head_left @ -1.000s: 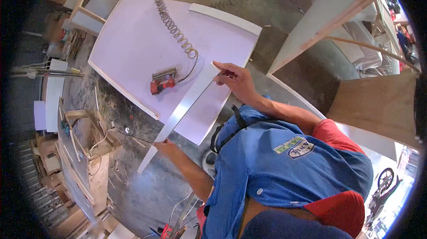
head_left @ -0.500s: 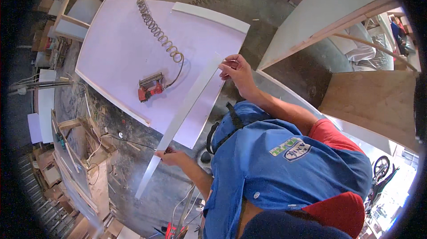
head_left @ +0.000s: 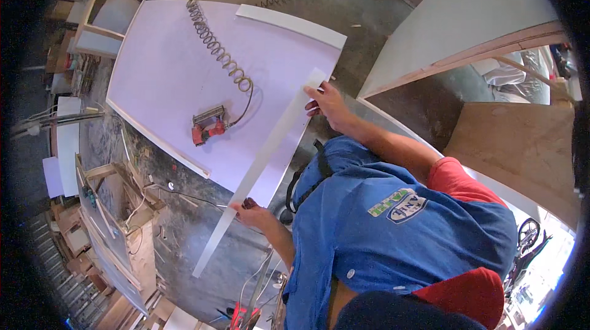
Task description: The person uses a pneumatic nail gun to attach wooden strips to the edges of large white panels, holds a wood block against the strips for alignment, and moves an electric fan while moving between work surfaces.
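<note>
Long, flat white strip (head_left: 270, 147), fingers of left hand (head_left: 252, 214) and right hand (head_left: 330, 109) both pinching it, juts past broad pale-lilac board's (head_left: 163, 62) near corner, lettered green-and-white patches (head_left: 405, 208) on blue cloth shirt (head_left: 335, 222) beside board.

Smooth, satiny strip (head_left: 263, 161); smooth, matt panel (head_left: 163, 78); matt cloth shirt (head_left: 393, 231)

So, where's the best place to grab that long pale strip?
Probably take the pale strip by its right-hand long edge, coming from the right, at two spots: near the upper end and well down its length. It looks long, narrow and thin, so two spread pinches should steady it better than one. The right hand and left hand hold it about that way.
</note>
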Available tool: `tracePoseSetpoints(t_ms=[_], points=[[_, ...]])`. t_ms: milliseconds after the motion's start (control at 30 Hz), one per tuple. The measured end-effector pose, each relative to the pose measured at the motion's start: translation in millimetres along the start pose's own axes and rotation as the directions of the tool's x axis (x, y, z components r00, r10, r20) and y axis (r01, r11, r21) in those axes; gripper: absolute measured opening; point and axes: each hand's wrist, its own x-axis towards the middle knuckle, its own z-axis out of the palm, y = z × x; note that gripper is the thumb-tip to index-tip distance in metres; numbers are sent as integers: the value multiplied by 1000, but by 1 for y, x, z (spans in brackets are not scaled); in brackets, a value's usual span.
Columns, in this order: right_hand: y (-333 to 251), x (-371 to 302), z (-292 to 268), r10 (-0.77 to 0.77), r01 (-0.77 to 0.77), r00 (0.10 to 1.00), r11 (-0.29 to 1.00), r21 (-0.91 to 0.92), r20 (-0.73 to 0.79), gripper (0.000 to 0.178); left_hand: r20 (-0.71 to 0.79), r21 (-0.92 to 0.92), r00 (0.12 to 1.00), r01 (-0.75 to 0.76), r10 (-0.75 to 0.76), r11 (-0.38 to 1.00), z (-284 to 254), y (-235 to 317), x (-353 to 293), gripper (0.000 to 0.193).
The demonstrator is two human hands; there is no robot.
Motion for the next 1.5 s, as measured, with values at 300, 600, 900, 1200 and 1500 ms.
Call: tracePoseSetpoints(t_ms=[300, 600, 900, 1200, 1500], points=[[39, 63, -98, -16, -38, 967, 978, -206, -255, 36, 105, -453, 705, 662, -702, 597, -5, -72, 2, 34], [127, 212, -204, -2, -167, 847, 948, -271, -531, 35, 153, -79, 311, 950, -938, 302, 74, -171, -28, 41], [182, 331, -277, -497, -110, 585, 734, -670, -641, 36, -81, -5, 137, 990, -987, 138, 192, -233, -34, 62], [162, 331, -253, -382, -51, 590, 862, -505, -712, 37, 215, -200, 277, 951, -936, 235, 178, -287, -15, 50], [146, 323, -230, -215, -152, 545, 925, -348, -810, 32, 176, -66, 218, 975, -960, 210, 172, -274, 3, 49]])
